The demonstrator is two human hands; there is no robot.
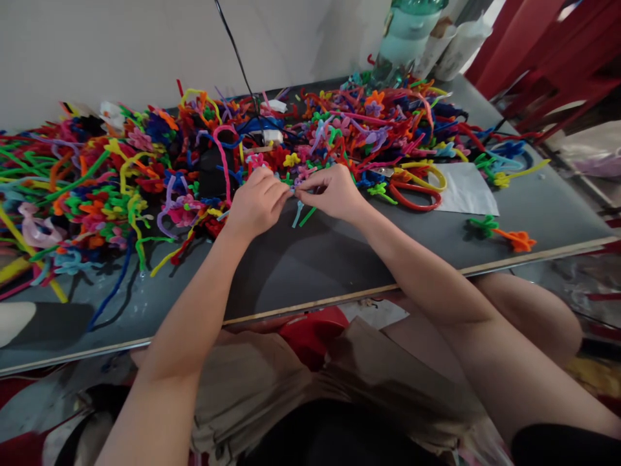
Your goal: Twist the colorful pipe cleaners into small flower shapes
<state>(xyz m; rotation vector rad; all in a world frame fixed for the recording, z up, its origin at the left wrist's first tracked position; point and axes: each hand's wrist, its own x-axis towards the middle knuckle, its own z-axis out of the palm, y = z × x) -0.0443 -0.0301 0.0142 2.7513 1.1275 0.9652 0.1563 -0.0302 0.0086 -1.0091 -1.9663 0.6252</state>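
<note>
My left hand (257, 202) and my right hand (334, 192) meet above the grey table, fingers closed in a pinch. Between the fingertips shows a small bit of light blue pipe cleaner (292, 191), mostly hidden by the fingers. Just below them, a pale blue stem (297, 213) and a green stem (308, 217) stick out toward me; whether these join the held piece I cannot tell. Behind both hands lies a heap of pipe-cleaner flowers, among them a yellow flower (292, 160). A long pink pipe cleaner (226, 162) with a looped top stands beside my left hand.
Red-handled scissors (416, 197) and a yellow-handled pair lie right of my hands, by a white sheet (463, 188). An orange and green flower piece (520, 241) rests near the front edge. A large bottle (407, 39) and cups (460, 48) stand behind. Loose stems spread left.
</note>
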